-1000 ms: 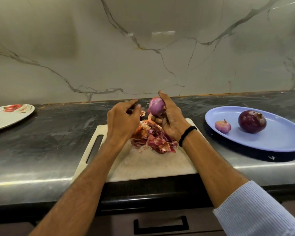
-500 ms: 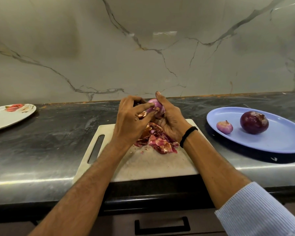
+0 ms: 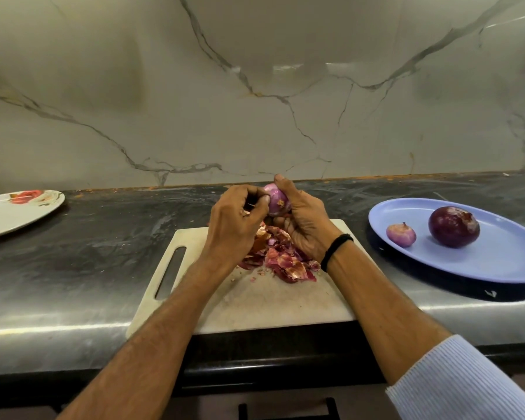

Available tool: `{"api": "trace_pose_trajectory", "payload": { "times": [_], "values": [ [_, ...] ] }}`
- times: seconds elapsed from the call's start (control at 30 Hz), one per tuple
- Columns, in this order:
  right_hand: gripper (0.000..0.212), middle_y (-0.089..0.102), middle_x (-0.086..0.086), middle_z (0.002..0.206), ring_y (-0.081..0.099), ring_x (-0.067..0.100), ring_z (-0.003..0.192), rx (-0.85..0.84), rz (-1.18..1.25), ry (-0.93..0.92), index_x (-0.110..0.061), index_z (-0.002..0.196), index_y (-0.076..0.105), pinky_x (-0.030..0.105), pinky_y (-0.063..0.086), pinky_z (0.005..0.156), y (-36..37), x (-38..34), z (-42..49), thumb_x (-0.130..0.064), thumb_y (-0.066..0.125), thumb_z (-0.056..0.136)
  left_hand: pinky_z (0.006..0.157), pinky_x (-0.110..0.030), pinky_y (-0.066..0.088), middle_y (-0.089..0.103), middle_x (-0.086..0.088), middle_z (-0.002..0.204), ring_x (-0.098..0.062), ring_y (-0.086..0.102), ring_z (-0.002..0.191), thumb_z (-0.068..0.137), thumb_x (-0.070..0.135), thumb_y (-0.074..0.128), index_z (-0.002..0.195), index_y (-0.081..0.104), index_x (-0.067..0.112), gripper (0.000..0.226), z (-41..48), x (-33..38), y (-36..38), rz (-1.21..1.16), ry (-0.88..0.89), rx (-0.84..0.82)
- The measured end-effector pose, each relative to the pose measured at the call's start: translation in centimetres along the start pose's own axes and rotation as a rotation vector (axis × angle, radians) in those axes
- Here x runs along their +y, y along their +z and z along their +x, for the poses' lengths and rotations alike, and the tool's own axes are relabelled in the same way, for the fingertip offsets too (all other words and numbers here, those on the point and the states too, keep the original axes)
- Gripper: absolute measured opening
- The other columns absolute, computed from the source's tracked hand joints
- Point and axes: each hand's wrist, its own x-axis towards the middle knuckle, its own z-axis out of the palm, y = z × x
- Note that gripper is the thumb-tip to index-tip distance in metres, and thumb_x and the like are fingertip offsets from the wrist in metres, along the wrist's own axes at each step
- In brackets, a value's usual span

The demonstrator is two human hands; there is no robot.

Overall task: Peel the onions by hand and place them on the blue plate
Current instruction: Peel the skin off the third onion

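One cutting board (image 3: pixel 255 304) directly under grip, heap of peelings (image 3: pixel 282 259) on it. Blue plate (image 3: pixel 497 262) well right of grip, carrying large onion (image 3: pixel 453 227) and small onion (image 3: pixel 401 235). Right hand (image 3: pixel 306 225) cups third onion (image 3: pixel 276 201), thumb over top. Left hand (image 3: pixel 234 225), fingers curled, pinches its left flank. Judged: light, firm, slick where bared; skin brittle. Hold round middle.

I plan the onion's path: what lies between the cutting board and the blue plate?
In the head view, only bare dark countertop lies between the cutting board and the blue plate.
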Motion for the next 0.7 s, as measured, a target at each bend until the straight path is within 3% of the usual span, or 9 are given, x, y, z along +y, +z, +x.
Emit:
{"api": "trace_pose_trajectory", "payload": {
  "times": [0.2,0.3,0.43,0.53,0.7],
  "values": [
    [0.062,0.07,0.028,0.102,0.071,0.032,0.077,0.034,0.069,0.025,0.01,0.12,0.057,0.041,0.062,0.061,0.0,0.0,-0.1,-0.028,0.082,0.078,0.078,-0.029,0.061,0.07,0.007,0.093,-0.013,0.07,0.088,0.099,0.022,0.064,0.103,0.07,0.016,0.01,0.1,0.5,-0.3,-0.175,-0.208,0.006],
    [0.055,0.068,0.028,0.105,0.07,0.03,0.069,0.045,0.121,0.057,0.008,0.116,0.058,0.036,0.06,0.052,0.0,-0.3,-0.2,-0.028,0.079,0.081,0.076,-0.025,0.06,0.072,-0.002,0.096,-0.017,0.072,0.09,0.1,0.019,0.062,0.105,0.07,0.011,0.013,0.3,0.9,-0.3,-0.359,-0.379,0.009],
    [0.056,0.061,0.024,0.094,0.054,0.02,0.049,0.032,0.223,0.118,0.003,0.122,0.053,0.019,0.044,0.033,-0.6,-1.1,-0.4,-0.035,0.073,0.086,0.075,-0.025,0.06,0.073,-0.009,0.099,-0.02,0.073,0.091,0.099,0.019,0.061,0.103,0.067,0.008,0.014,1.1,0.7,-1.7,-0.771,-0.65,0.227],
    [0.053,0.058,0.019,0.078,0.044,0.018,0.057,0.043,0.253,0.147,0.0,0.121,0.052,0.017,0.04,0.031,-0.8,-1.6,-0.6,-0.037,0.071,0.087,0.07,-0.022,0.059,0.073,-0.003,0.097,-0.016,0.072,0.088,0.098,0.024,0.064,0.107,0.068,0.013,0.015,1.1,-0.5,-2.4,-0.52,-0.622,0.298],
    [0.046,0.061,0.02,0.092,0.056,0.022,0.053,0.058,0.2,0.156,-0.003,0.114,0.056,0.025,0.05,0.043,-0.4,-1.3,-0.5,-0.034,0.074,0.084,0.082,-0.028,0.058,0.074,0.011,0.095,-0.004,0.067,0.083,0.097,0.024,0.067,0.104,0.076,0.025,0.011,0.5,-1.3,-1.3,-0.009,-0.439,0.082]
  ]
}}
